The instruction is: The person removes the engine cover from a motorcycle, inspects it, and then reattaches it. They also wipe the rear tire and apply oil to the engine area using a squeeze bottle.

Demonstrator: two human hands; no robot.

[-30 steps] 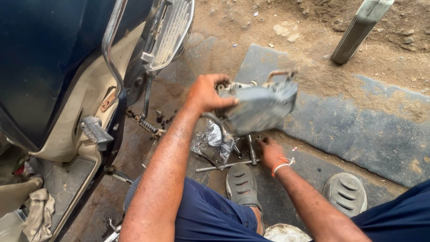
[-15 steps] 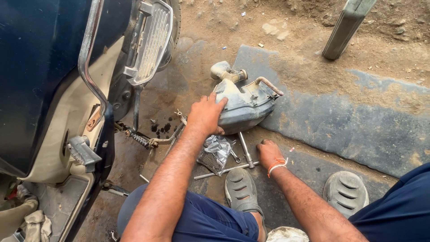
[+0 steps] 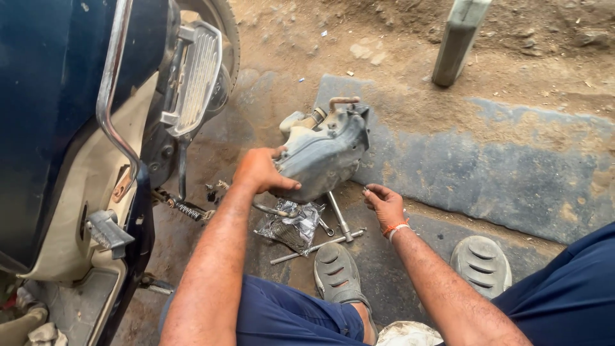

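A: Left hand (image 3: 259, 170)?
B: Gripping grey tank (image 3: 323, 154), tilted on the ground beside the scooter (image 3: 70, 128).
A: Right hand (image 3: 384, 204)?
B: Half-open, holding nothing, just right of the wrench (image 3: 339, 218).

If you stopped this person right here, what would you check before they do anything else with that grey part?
1. Left hand has a hold on the grey engine part: ok, fingers lie on its near edge.
2. Right hand is free: ok, open and holding nothing.
3. Part rests steady on the ground: cannot tell, it stands tilted and its underside is hidden.
4. T-handle wrench within reach: ok, it lies just below the right hand.
5. Crumpled plastic bag out of the way: not ok, it lies right under the part.
6. Sandalled foot away from the tools: not ok, its toe is at the wrench.
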